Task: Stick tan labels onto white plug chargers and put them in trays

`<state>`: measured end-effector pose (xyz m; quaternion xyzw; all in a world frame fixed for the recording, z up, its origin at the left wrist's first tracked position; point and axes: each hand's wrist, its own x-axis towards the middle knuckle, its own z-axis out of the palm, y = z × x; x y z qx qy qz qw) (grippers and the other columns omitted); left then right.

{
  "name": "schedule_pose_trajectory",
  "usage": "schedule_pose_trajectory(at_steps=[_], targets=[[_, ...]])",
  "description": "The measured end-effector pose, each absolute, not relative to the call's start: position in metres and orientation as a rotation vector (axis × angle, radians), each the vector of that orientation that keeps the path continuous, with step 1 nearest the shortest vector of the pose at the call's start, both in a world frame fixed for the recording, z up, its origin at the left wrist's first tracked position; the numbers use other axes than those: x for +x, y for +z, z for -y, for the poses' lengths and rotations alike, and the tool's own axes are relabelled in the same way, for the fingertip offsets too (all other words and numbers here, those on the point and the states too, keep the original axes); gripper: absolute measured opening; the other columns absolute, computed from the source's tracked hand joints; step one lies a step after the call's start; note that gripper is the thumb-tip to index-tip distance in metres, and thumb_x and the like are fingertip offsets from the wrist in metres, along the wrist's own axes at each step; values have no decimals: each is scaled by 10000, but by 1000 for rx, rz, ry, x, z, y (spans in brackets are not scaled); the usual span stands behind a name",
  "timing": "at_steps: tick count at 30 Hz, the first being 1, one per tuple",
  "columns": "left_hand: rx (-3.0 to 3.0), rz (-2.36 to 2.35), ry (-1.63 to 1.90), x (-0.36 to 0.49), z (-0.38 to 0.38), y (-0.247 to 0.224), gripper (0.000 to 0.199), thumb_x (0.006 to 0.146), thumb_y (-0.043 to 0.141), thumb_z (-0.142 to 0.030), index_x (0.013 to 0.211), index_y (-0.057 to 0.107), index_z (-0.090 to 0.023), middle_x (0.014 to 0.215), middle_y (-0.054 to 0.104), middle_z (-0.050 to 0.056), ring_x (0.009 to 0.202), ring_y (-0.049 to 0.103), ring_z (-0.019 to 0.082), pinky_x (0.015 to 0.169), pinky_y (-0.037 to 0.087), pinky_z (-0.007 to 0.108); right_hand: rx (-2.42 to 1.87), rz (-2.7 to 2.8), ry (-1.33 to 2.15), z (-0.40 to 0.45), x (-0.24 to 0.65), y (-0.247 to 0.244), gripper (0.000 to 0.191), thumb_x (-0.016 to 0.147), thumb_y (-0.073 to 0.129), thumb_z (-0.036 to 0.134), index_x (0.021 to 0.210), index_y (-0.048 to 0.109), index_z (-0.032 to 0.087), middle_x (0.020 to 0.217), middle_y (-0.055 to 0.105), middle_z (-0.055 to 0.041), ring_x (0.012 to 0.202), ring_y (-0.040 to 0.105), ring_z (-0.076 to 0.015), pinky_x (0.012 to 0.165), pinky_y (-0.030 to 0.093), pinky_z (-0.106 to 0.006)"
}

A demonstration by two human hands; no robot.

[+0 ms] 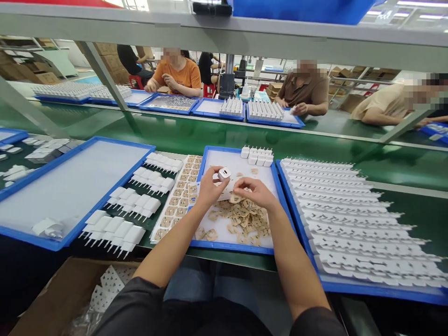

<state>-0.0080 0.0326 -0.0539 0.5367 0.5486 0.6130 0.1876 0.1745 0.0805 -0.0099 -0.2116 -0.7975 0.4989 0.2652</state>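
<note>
My left hand [210,187] grips a small white USB charger [224,173] between thumb and fingers, its end with the dark port slot turned up. Just to the right, my right hand [257,192] is closed in a pinch on a thin beige cut-out piece [236,199], partly covered by the fingers. Both hands are above a blue-rimmed tray [231,247]. A loose pile of beige cut-out pieces [250,219] lies in it below my right hand. Several white chargers [261,157] stand with pins up in the tray's far right corner.
A sheet of beige pieces [175,200] lies left of the tray, beside rows of white chargers [121,228]. Another blue-rimmed tray [70,182] is farther left. On the right, a tray holds many rows of chargers [360,224]. Co-workers [182,77] sit across the green bench.
</note>
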Motion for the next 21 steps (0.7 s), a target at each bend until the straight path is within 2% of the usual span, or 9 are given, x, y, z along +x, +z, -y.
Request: schedule_pose_trajectory(at_steps=[3, 5, 8, 10, 12, 14, 17, 21], targets=[[1480, -1612, 1781, -11, -33, -50, 364, 763, 697, -239, 1107, 592, -183, 1102, 629, 94, 978, 621, 189, 737, 586, 291, -622, 2575, 1237, -81, 172, -14, 217, 862, 605, 379, 827, 727, 202, 741, 696, -21, 678, 591, -163, 657, 441, -287], [1463, -1686, 1767, -18, -32, -41, 356, 763, 693, -223, 1107, 609, -184, 1090, 654, 97, 943, 634, 190, 714, 574, 288, -686, 2694, 1039, -83, 169, -20, 219, 849, 599, 370, 797, 731, 202, 738, 690, -29, 667, 589, -168, 660, 447, -293], [1498, -1861, 1673, -47, -23, -20, 350, 785, 701, -298, 1113, 627, -198, 1007, 697, 74, 862, 656, 187, 738, 551, 309, -752, 2686, 831, -89, 166, -29, 196, 840, 565, 336, 886, 707, 209, 818, 689, -44, 657, 573, -171, 645, 458, -304], [1505, -2085, 1559, -82, -8, -6, 449, 791, 697, -371, 1193, 597, -199, 925, 703, 59, 821, 663, 195, 762, 536, 322, -804, 2668, 747, -93, 164, -33, 206, 846, 530, 323, 928, 685, 217, 806, 685, -45, 649, 571, -179, 635, 460, -315], [1432, -2400, 1352, -131, 14, 5, 581, 797, 673, -413, 1309, 518, -186, 874, 700, 60, 816, 669, 221, 769, 522, 331, -831, 2683, 695, -94, 164, -35, 210, 850, 510, 320, 933, 679, 226, 791, 687, -45, 650, 584, -187, 634, 465, -325], [1258, -2728, 1020, -186, 42, 11, 615, 820, 620, -427, 1359, 465, -175, 911, 712, 92, 906, 672, 268, 809, 504, 350, -827, 2708, 672, -93, 162, -36, 209, 849, 508, 324, 924, 682, 236, 787, 696, -46, 652, 597, -192, 633, 471, -332], [769, -3002, 430, -263, 87, 12, 710, 781, 621, -462, 1378, 419, -136, 1165, 666, 187, 1113, 612, 332, 885, 481, 377, -807, 2723, 660, -90, 160, -38, 216, 849, 506, 334, 925, 687, 243, 792, 708, -51, 656, 610, -198, 627, 477, -336], [472, -3012, 262, -322, 129, 5, 744, 677, 701, -481, 1248, 510, -43, 1179, 628, 296, 1107, 602, 421, 855, 496, 474, -801, 2746, 636, -89, 158, -40, 232, 851, 497, 339, 945, 686, 243, 801, 711, -51, 658, 614, -200, 617, 465, -330]])
